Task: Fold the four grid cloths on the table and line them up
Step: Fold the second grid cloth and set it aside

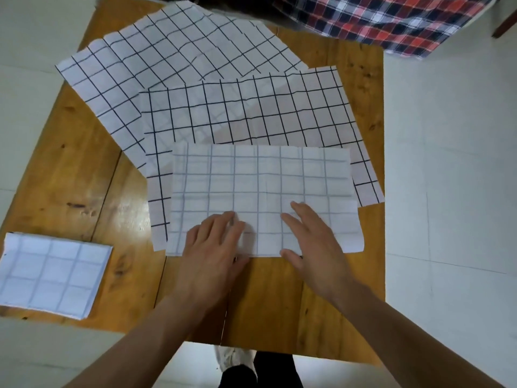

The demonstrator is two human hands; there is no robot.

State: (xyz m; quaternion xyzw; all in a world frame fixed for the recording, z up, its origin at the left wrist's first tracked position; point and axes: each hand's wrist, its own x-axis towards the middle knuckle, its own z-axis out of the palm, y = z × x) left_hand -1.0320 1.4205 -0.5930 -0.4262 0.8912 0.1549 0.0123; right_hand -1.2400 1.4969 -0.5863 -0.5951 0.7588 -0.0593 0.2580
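Now both hands [218,242] [313,242] flat on half-folded cloth [263,186] near table [84,175] front edge.

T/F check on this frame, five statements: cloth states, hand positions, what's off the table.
1. A small folded grid cloth sits at the table's near-left corner. True.
2. Both hands rest flat on the half-folded cloth. True: left hand, right hand, fingers straight.
3. All four cloths are folded. False: two unfolded grid cloths lie spread behind.
4. The left hand holds the small folded cloth. False: it is apart from it.
5. A red plaid fabric lies beyond the table's far-right corner. True.
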